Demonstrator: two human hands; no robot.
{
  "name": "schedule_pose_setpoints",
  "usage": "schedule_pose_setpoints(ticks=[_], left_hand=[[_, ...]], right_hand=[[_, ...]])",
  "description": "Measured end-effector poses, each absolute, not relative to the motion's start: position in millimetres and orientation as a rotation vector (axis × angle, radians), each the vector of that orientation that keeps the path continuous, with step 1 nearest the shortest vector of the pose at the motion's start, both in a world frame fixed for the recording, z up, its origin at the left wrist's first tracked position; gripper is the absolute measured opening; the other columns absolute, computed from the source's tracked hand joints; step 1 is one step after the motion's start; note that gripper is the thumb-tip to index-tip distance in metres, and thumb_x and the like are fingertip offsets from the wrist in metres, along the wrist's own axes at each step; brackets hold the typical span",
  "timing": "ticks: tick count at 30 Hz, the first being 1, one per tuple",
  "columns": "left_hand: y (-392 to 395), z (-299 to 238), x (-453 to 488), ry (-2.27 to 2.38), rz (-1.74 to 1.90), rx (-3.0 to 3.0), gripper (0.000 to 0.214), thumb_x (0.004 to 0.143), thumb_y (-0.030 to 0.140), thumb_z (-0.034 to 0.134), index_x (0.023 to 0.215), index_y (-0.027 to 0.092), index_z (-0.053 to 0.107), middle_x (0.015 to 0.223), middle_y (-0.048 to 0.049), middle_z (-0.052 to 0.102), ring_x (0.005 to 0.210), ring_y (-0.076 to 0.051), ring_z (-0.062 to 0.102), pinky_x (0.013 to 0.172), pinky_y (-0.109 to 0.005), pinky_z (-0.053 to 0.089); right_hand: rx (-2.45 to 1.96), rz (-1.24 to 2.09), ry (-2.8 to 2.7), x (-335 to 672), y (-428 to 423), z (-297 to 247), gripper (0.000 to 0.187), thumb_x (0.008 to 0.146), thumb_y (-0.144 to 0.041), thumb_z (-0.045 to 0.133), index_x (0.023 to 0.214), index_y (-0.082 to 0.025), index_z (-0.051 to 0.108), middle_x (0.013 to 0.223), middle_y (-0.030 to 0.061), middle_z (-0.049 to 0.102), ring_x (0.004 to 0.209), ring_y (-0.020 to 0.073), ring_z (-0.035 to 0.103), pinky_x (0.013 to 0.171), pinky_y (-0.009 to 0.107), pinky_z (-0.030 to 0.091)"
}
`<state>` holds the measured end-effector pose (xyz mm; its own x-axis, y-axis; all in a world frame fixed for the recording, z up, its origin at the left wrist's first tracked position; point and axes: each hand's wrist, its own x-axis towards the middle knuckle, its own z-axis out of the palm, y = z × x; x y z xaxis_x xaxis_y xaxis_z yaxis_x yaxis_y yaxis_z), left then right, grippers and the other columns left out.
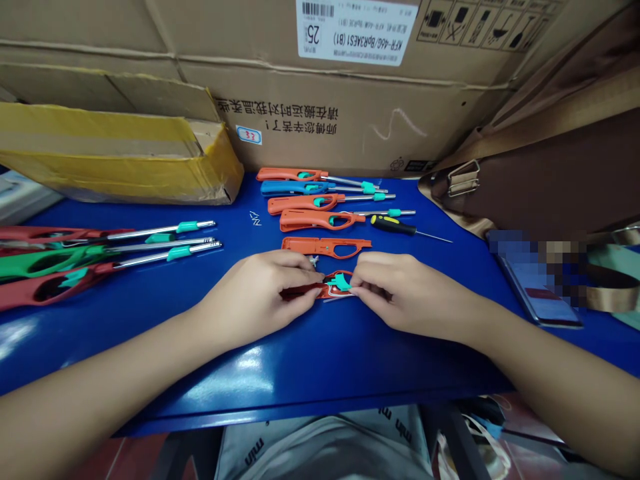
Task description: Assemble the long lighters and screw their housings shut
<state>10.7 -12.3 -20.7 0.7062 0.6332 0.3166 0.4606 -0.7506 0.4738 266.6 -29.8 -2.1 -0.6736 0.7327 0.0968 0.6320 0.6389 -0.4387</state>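
Observation:
Both hands work at an opened orange lighter half [326, 291] lying on the blue table, with a green trigger [341, 282] and a thin white wire showing in it. My left hand [267, 293] pinches its left end between thumb and fingers. At the trigger's right edge, my right hand [395, 293] has thumb and forefinger closed; its fingers cover the right end of the lighter. Just behind lies the matching empty orange shell half [325, 247]. A small metallic piece [314, 261] shows by the left fingertips.
Several long-nosed lighters, orange [320, 219] and blue [295, 189], lie behind; others, red and green [55, 261], lie left. A screwdriver [395, 225], small screws [255, 219], a phone [543, 287], a brown bag [550, 167] and cardboard boxes [215, 173] surround the work.

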Motion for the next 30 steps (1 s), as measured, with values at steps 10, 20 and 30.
schedule_pose_setpoints(ticks=[10,20,30], left_hand=[[-12.5,-21.4,10.1,0.877,0.628,2.568,0.019,0.096,0.024,0.066,0.108,0.018,0.080,0.106,-0.0041,0.078,0.094,-0.019,0.074,0.085,-0.033,0.060],[-11.8,-15.7,10.3,0.834,0.583,2.602,0.014,0.094,0.023,0.068,0.102,0.019,0.079,0.101,-0.0021,0.079,0.089,-0.018,0.073,0.081,-0.030,0.058],[-12.5,-16.5,10.2,0.819,0.595,2.660,0.016,0.097,0.023,0.066,0.104,0.018,0.080,0.102,-0.0030,0.079,0.090,-0.019,0.075,0.084,-0.033,0.060]], right_hand=[[-1.073,0.501,-2.590,266.6,-27.7,-6.0,0.016,0.098,-0.011,0.055,0.086,-0.014,0.065,0.083,0.0024,0.060,0.075,0.0134,0.056,0.068,0.026,0.040],[-1.031,0.481,-2.627,267.5,-26.9,-7.5,0.019,0.101,-0.013,0.053,0.088,-0.013,0.067,0.085,0.0030,0.060,0.077,0.0143,0.057,0.070,0.027,0.041],[-0.995,0.480,-2.630,269.3,-24.9,-8.5,0.021,0.102,-0.015,0.053,0.091,-0.013,0.070,0.088,0.0042,0.062,0.080,0.0154,0.060,0.072,0.028,0.044]])
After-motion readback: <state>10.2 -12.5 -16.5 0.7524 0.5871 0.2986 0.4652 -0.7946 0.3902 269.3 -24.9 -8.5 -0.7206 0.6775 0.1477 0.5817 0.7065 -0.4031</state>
